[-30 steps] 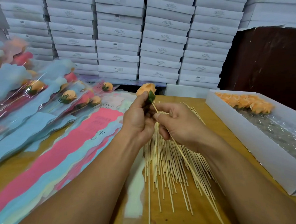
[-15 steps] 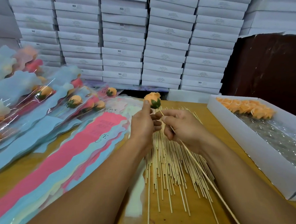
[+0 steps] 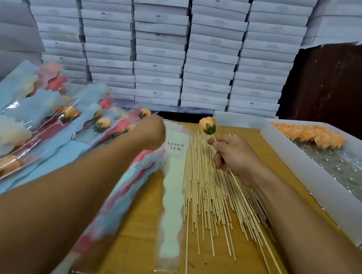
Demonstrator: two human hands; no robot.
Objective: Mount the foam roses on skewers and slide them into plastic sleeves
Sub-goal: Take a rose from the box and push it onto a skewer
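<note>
Head view, rose (image 3: pixel 207 125) above right hand (image 3: pixel 235 157)

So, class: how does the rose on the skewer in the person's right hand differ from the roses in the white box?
The held rose stands upright on a skewer; the boxed roses lie loose with no sticks showing. The held rose is single and shows its green base; the boxed roses huddle at the far end of the white box. Both are orange.

Orange foam rose (image 3: pixel 207 125) (green-based) tops a tilted skewer (image 3: pixel 248 206); white sleeve (image 3: pixel 172 191) lies flat.
</note>
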